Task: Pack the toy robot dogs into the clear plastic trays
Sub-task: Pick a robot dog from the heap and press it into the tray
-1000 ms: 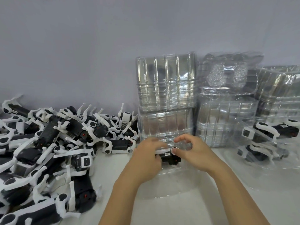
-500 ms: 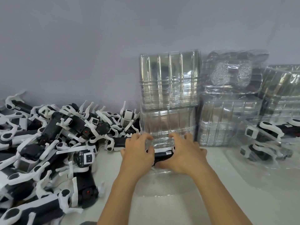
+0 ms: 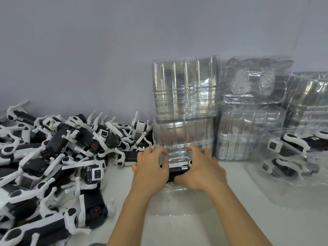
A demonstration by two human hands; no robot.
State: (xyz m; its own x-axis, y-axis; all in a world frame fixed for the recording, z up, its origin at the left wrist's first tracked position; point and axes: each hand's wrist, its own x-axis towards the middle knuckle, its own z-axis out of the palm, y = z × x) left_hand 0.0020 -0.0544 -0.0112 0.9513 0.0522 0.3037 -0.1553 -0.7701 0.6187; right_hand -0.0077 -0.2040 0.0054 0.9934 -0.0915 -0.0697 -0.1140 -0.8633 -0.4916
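While both grip it, the toy robot dog (image 3: 178, 170) sits between left hand (image 3: 150, 172) and right hand (image 3: 201, 170)

The heaped black-and-white plastic toy robot dogs (image 3: 53, 166) at the left of the frame showed matt black bodies and smooth white legs with a slight sheen. The black toy dog body with a white paper-like label (image 3: 177, 170) at centre appeared matt. The stacked clear, ribbed plastic trays (image 3: 185, 89) at upper centre were glossy and strongly reflective. The clear plastic tray lying flat (image 3: 177, 203) at lower centre was smooth and shiny. Crinkled transparent plastic film wrap (image 3: 255, 79) covered the stacks at upper right. The white tabletop (image 3: 239, 219) looked smooth and matt; the pale grey wall (image 3: 88, 50) was matt.
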